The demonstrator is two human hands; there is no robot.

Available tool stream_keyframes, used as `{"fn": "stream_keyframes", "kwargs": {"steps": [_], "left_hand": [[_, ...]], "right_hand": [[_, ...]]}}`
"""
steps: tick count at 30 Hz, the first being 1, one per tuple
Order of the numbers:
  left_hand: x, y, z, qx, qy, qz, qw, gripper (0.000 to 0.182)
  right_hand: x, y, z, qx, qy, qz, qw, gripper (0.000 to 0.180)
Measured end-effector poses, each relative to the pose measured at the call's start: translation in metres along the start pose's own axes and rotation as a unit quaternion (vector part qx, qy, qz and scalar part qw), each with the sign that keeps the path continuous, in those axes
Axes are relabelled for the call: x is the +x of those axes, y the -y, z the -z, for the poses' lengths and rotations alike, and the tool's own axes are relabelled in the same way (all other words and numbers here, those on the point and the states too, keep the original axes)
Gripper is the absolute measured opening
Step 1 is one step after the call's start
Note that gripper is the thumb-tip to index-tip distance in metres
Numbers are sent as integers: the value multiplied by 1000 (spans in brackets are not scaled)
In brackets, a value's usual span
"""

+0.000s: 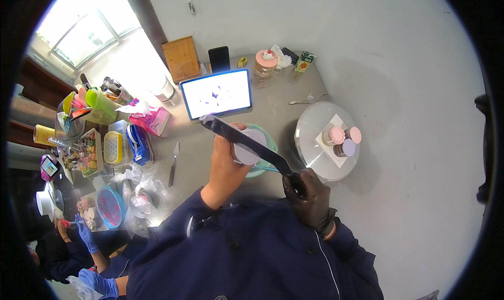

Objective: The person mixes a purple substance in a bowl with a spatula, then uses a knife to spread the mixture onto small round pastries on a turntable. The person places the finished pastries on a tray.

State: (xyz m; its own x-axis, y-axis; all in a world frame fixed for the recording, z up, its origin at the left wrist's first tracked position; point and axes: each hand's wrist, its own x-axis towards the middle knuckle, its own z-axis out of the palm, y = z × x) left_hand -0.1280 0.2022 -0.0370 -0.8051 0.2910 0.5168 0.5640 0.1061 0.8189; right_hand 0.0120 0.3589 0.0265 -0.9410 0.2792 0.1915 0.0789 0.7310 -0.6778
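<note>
My bare left hand (224, 162) grips a small round cup topped with smooth pale lilac cream (256, 139). In my black-gloved right hand (309, 195) is the handle of an offset icing spatula (246, 142), its long blade running up and left across the cup. Some pale cream clings to the blade near its tip. Below the cup sits a green bowl (271, 142), partly hidden, with a blue-green utensil (267, 168) in it. To the right stands a metal cake turntable (309, 142) carrying several small cups with pink (336, 135) and lilac (348, 147) tops.
A lit tablet (216, 93) stands behind my hands. A palette knife (173, 164) lies left, near plastic bags (145, 182), a blue tape dispenser (138, 144) and a tool tub (103, 107). At lower left, another person's blue-gloved hands (87, 235) work beside a blue bowl (123, 213).
</note>
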Motion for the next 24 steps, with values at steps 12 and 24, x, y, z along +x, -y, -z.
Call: {"fn": "stream_keyframes", "kwargs": {"steps": [12, 24], "left_hand": [[3, -4, 7, -11, -16, -50, 999, 75], [20, -9, 13, 39, -46, -59, 996, 70]], "right_hand": [[30, -19, 11, 361, -29, -279, 890, 22], [48, 12, 23, 495, 158, -280, 807, 29]]}}
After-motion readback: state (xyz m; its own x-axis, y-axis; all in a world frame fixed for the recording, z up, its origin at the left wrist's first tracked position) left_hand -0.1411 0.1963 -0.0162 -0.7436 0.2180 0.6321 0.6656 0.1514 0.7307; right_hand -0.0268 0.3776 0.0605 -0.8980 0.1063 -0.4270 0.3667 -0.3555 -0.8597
